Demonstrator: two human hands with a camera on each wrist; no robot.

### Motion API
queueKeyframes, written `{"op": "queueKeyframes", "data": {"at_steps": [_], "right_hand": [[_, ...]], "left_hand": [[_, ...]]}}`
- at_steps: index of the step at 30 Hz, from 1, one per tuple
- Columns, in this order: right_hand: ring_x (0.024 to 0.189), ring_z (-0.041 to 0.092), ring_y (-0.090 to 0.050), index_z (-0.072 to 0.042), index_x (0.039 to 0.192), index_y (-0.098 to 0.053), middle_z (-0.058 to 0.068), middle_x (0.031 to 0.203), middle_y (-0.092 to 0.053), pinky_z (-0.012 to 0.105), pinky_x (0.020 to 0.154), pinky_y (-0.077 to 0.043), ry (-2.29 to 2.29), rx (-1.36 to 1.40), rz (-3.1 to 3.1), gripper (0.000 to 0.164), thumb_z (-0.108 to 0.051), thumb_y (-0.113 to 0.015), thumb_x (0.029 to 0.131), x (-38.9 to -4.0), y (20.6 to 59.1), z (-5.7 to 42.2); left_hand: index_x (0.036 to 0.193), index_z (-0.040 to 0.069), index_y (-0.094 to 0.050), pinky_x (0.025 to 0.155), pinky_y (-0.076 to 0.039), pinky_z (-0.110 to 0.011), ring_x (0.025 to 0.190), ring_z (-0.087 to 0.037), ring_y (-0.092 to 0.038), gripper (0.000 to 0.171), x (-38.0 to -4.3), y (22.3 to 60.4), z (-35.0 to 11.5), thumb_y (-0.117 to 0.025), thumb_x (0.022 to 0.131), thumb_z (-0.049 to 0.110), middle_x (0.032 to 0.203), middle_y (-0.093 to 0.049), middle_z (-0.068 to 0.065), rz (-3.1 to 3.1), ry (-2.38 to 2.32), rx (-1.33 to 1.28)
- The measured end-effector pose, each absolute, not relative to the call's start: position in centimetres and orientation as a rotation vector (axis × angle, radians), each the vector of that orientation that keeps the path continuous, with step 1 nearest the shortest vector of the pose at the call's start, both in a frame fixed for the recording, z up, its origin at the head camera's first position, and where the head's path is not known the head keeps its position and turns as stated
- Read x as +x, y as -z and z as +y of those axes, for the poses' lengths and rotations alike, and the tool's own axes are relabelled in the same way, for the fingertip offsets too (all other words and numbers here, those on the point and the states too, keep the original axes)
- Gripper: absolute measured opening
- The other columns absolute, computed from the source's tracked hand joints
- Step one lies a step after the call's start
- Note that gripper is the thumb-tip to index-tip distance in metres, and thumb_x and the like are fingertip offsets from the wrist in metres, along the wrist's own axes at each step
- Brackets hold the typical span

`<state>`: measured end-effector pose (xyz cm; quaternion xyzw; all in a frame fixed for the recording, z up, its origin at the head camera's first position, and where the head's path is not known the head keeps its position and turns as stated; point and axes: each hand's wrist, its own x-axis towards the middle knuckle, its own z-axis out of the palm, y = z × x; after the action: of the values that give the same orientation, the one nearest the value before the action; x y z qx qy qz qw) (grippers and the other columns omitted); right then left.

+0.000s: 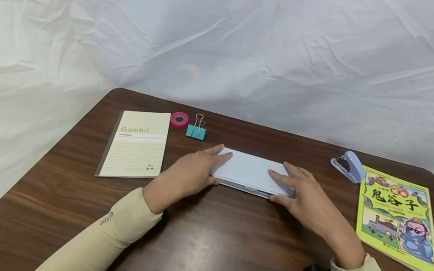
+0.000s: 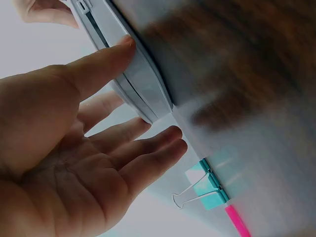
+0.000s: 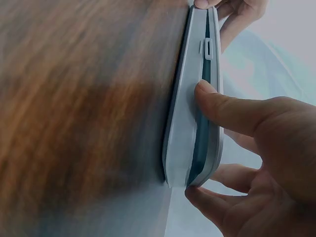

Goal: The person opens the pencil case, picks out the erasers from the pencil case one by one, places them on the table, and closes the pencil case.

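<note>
A flat pale-blue pencil box (image 1: 251, 170) lies lengthwise on the brown table, its long front side toward me. At its left end my left hand (image 1: 192, 172) grips it, the thumb at the front side and a finger on the lid. My right hand (image 1: 309, 200) holds the right end in the same way. In the right wrist view a dark gap runs along the lid seam, wider by the right thumb, and a small clasp (image 3: 209, 49) sits in the middle of the front. What the box contains is hidden.
Left of the box lies a cream notebook (image 1: 136, 145). Behind it are a pink tape roll (image 1: 174, 113) and a teal binder clip (image 1: 195, 132). On the right, a light-blue stapler (image 1: 355, 169) stands beside a yellow comic book (image 1: 397, 216). White cloth (image 1: 251, 66) hangs behind the table.
</note>
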<state>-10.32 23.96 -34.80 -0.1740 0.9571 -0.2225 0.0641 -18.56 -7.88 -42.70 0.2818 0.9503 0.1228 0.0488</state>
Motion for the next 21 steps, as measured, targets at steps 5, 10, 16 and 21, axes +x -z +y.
{"op": "queueKeyframes", "data": {"at_steps": [5, 10, 16, 21], "right_hand": [[0.163, 0.065, -0.038, -0.017, 0.165, -0.063, 0.035, 0.180, -0.040, 0.085, 0.122, -0.043, 0.647, -0.526, 2.889, 0.065, -0.027, -0.086, 0.105, -10.5, 34.5, 24.1], [0.158, 0.062, -0.050, -0.016, 0.163, -0.066, 0.035, 0.176, -0.046, 0.078, 0.118, -0.052, 0.640, -0.492, 2.904, 0.065, -0.034, -0.086, 0.105, -10.7, 33.9, 24.5], [0.129, 0.042, -0.074, -0.016, 0.158, -0.071, 0.027, 0.165, -0.064, 0.049, 0.089, -0.058, 0.672, -0.432, 2.932, 0.060, -0.040, -0.087, 0.104, -11.1, 33.0, 25.3], [0.066, 0.016, -0.049, -0.016, 0.154, -0.074, 0.018, 0.113, -0.082, 0.032, 0.062, -0.041, 0.703, -0.359, 2.940, 0.056, -0.040, -0.086, 0.105, -11.2, 32.3, 25.9]], "left_hand": [[0.181, 0.033, -0.038, 0.120, -0.061, -0.052, 0.160, -0.036, -0.060, 0.088, -17.5, 40.4, -7.8, -0.084, 0.106, 0.041, 0.190, -0.032, -0.005, 2.844, -0.433, 0.828], [0.180, 0.024, -0.040, 0.118, -0.061, -0.055, 0.163, -0.039, -0.057, 0.084, -14.8, 34.4, -7.3, -0.082, 0.108, 0.029, 0.190, -0.032, -0.009, 2.759, -0.475, 0.747], [0.182, 0.024, -0.033, 0.123, -0.058, -0.055, 0.166, -0.036, -0.054, 0.089, -15.0, 34.2, -7.9, -0.082, 0.108, 0.031, 0.191, -0.029, -0.009, 2.721, -0.547, 0.719], [0.184, 0.018, -0.029, 0.139, -0.042, -0.055, 0.173, -0.035, -0.043, 0.093, -15.4, 34.2, -8.4, -0.082, 0.108, 0.031, 0.190, -0.033, -0.009, 2.713, -0.587, 0.697]]}}
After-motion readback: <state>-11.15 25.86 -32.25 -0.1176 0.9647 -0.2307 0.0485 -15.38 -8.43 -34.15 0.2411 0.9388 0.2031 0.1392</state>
